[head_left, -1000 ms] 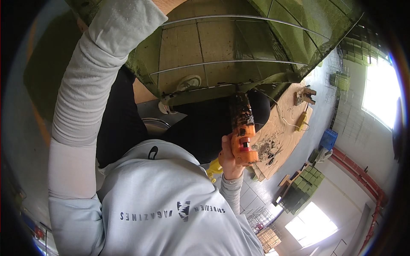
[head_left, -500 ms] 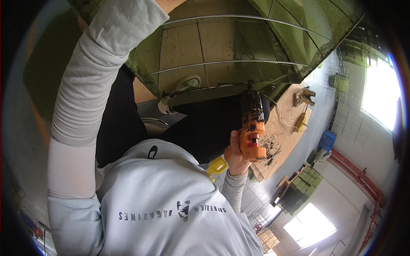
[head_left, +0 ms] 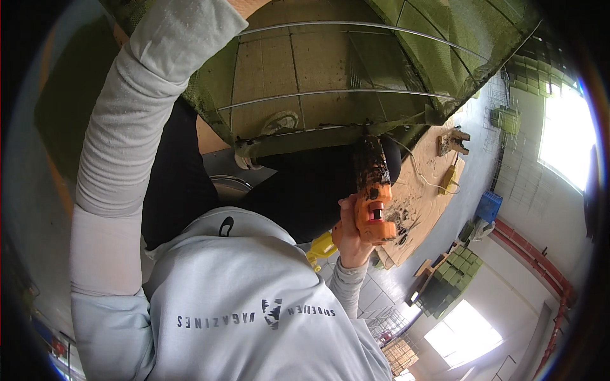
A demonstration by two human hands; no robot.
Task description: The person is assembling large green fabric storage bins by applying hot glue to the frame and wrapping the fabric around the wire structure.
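Note:
My right hand (head_left: pixel 353 240) is closed around the handle of an orange pistol-shaped power tool (head_left: pixel 376 219) with a red switch. Its barrel is crusted with black residue, and the tip points up at the lower edge of a green mesh cover (head_left: pixel 305 141). The mesh is stretched on a metal wire frame (head_left: pixel 337 93), which stands over my legs. At the top edge only the wrist of my left hand (head_left: pixel 249 5) shows, beside the frame; its fingers are out of sight.
Right of my leg lies a stained cardboard sheet (head_left: pixel 406 232); a blackened bracket-like piece (head_left: pixel 454 142) and a yellow plug-like piece on a cord (head_left: pixel 448 180) rest near its far end. Behind are a blue crate (head_left: pixel 488 207), stacked green boxes (head_left: pixel 459 270) and red pipes (head_left: pixel 534 254).
My right hand and the orange tool have shifted slightly left, the tip moving along the mesh's lower edge. The frame and my left arm have moved a little left.

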